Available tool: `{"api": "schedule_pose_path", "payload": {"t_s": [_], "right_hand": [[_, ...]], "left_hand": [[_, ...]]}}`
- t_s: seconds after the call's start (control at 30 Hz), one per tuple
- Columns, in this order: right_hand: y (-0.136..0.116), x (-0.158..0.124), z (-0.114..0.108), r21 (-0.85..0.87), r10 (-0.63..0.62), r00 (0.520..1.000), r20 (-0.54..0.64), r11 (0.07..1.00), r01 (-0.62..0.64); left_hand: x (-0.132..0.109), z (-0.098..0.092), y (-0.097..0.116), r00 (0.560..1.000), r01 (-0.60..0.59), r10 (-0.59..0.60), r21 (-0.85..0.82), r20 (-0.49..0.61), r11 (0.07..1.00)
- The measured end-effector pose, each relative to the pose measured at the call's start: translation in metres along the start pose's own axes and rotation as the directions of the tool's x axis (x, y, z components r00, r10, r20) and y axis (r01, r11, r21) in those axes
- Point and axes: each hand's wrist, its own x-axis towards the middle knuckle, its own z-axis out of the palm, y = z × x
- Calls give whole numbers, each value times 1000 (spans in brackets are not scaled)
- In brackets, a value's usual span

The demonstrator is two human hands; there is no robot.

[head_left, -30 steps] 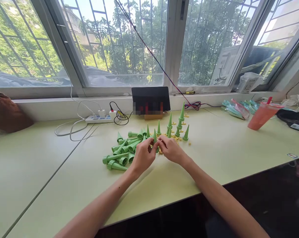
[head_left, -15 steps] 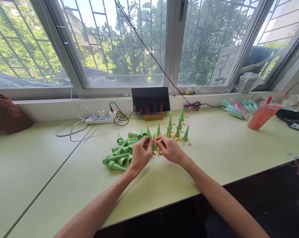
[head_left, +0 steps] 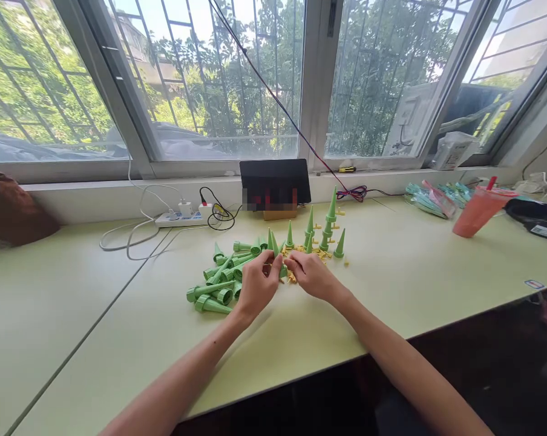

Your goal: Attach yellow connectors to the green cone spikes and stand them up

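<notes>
My left hand [head_left: 259,281] is closed around a green plastic watering spike [head_left: 275,242], its tip pointing up. Close beside it, my right hand [head_left: 310,274] is pinched at the spike's lower part; whatever its fingertips hold is hidden. A heap of green cone spikes [head_left: 213,303] lies to the left of my left hand. Small yellow plastic pieces [head_left: 292,278] are scattered behind and under my right hand. Past them stand several upright spikes [head_left: 339,244], some stacked in a tower [head_left: 328,224] with yellow stubs sticking out sideways.
A dark tablet [head_left: 276,181] leans on a cardboard block at the back. To its left lie a power strip [head_left: 178,218] and cables. On the right are a red cup with a straw [head_left: 480,212], plastic packets [head_left: 430,198] and a black item [head_left: 534,215]. The table's front edge runs below my forearms.
My right hand's fingers have curled in slightly and drawn a little away from the left fingertips. The left hand keeps its hold on the spike almost unmoved.
</notes>
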Motion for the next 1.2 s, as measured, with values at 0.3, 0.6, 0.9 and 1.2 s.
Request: {"api": "schedule_pose_path", "payload": {"t_s": [0.3,0.6,0.9,1.2], "right_hand": [[-2,0,-1,-26,2,1000,-13,1000,-2],[-2,0,0,-22,-24,998,-50,1000,23],[-3,-1,0,-6,-29,998,-56,1000,29],[-4,-1,-1,23,-33,999,-43,999,34]], "left_hand": [[0,0,-1,999,-35,35,25,-16,999],[0,-1,2,999,-38,38,17,-32,999],[-1,-1,4,998,-34,35,17,-44,999],[-1,-1,5,999,-20,21,46,-36,999]]}}
